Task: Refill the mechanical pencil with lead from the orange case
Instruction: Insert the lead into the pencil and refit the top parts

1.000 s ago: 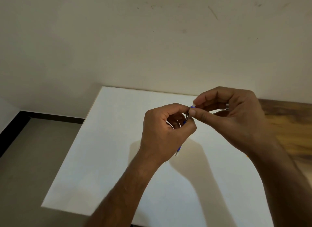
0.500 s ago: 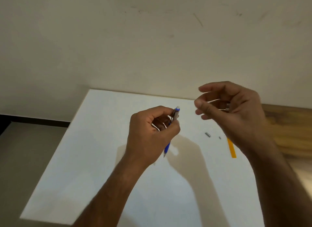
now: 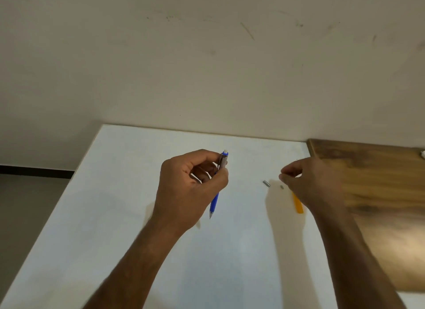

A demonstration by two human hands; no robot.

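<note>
Left hand [image 3: 190, 189], centre frame, grips the blue mechanical pencil [image 3: 217, 189] near-upright, tip down, above the white table [image 3: 138, 216]. Right hand [image 3: 310, 182], fingers curled, is down over the orange case [image 3: 298, 204] at centre right; whether it holds anything cannot be told. A small metal cap [image 3: 266, 183] lies just left of it.

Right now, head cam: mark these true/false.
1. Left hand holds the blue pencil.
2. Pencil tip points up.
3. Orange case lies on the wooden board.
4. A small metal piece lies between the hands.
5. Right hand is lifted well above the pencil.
1. True: the left hand grips the blue pencil.
2. False: its tip points down, white eraser end up.
3. False: the orange case lies on the white table.
4. True: the small metal piece.
5. False: the right hand is low at the orange case.
</note>
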